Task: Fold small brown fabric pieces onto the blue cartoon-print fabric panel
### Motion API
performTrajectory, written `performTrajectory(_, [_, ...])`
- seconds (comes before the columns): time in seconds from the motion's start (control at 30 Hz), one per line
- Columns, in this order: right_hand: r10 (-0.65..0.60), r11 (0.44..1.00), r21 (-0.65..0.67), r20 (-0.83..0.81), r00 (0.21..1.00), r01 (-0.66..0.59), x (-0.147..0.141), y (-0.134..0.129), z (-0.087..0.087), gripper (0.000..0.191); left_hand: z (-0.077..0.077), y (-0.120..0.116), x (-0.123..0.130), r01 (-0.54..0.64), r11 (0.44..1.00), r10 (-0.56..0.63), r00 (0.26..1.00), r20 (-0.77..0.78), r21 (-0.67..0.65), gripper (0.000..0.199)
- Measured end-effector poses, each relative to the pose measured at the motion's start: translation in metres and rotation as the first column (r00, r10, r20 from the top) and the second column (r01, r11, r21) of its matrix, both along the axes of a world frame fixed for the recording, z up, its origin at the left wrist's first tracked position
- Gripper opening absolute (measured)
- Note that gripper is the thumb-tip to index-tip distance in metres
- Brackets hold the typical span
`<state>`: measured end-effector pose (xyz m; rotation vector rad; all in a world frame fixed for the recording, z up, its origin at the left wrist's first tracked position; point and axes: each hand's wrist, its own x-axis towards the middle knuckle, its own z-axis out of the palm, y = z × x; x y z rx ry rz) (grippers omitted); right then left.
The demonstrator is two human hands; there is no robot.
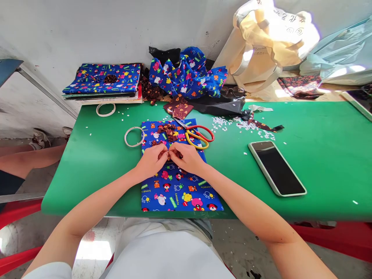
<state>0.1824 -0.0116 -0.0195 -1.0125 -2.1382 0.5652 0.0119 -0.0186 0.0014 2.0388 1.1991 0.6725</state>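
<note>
My left hand (153, 158) and my right hand (186, 157) meet fingertip to fingertip over a blue cartoon-print cloth (177, 193) lying flat on the table. Both are closed in a pinch. A bit of brown patterned fabric shows between the fingertips, mostly hidden by them. Just beyond my hands, several brown fabric pieces (170, 131) lie in a small heap on the cloth. Scissors (200, 136) with one red and one yellow handle rest across the cloth's upper right edge. A roll of tape (134, 136) touches its left edge.
On the green table (95, 166) are a phone (276, 168), white paper bits (247, 124) and another tape roll (105, 110). Behind stand a cloth-topped stack (101, 87), bunched blue fabric (186, 75), glasses (236, 91) and a cream bag (255, 54). Another person's leg (29, 157) shows at left.
</note>
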Motion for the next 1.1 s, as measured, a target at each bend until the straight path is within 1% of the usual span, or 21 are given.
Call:
performTrajectory(0.1, [-0.001, 1.000, -0.012, 0.009, 1.000, 0.001, 0.0003, -0.0002, 0.0006, 0.011, 0.0013, -0.0002, 0.0001, 0.005, 1.000, -0.005, 1.000, -0.002, 0.004, 0.017])
performTrajectory(0.33, [0.006, 1.000, -0.008, -0.003, 1.000, -0.006, 0.0000, -0.0001, 0.0000, 0.011, 0.0029, -0.0004, -0.0004, 0.004, 0.999, -0.004, 1.000, 0.004, -0.035, 0.018])
performTrajectory(0.57, [0.014, 0.999, -0.036, 0.010, 1.000, -0.013, 0.0005, 0.0002, 0.0001, 0.010, 0.0014, 0.0000, 0.0000, 0.000, 1.000, 0.000, 1.000, -0.005, -0.023, 0.017])
performTrajectory(0.77, [0.017, 1.000, -0.024, 0.007, 1.000, -0.017, 0.0007, 0.0002, -0.0001, 0.010, 0.0019, -0.0001, 0.0009, -0.002, 1.000, 0.002, 1.000, 0.005, -0.030, 0.014])
performTrajectory(1.1, [-0.005, 0.998, -0.070, 0.008, 1.000, 0.005, 0.0000, -0.0003, 0.0013, 0.009, 0.0009, 0.0002, 0.0009, -0.005, 0.999, 0.005, 1.000, 0.019, -0.033, 0.013])
